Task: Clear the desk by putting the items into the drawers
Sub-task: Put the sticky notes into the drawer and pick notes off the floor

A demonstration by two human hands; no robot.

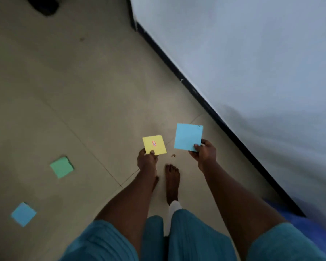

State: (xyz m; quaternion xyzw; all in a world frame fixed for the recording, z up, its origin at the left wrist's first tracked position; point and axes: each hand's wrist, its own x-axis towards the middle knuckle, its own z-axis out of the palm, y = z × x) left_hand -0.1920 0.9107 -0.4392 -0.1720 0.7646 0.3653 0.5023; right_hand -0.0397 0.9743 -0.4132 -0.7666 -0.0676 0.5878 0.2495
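My left hand (146, 160) pinches a yellow sticky-note pad (154, 145) by its lower corner; a small red label shows on its face. My right hand (203, 150) pinches a light blue pad (188, 136) by its lower right corner, held above the floor. A green pad (62, 167) lies on the tiled floor at the left. A second light blue pad (23, 214) lies on the floor further left and nearer to me. No desk or drawer is in view.
A white wall (252, 63) with a dark skirting board (196, 95) runs diagonally along the right. My bare feet (172, 178) stand on the beige tiles below my hands. A dark object (43, 5) sits at the top left.
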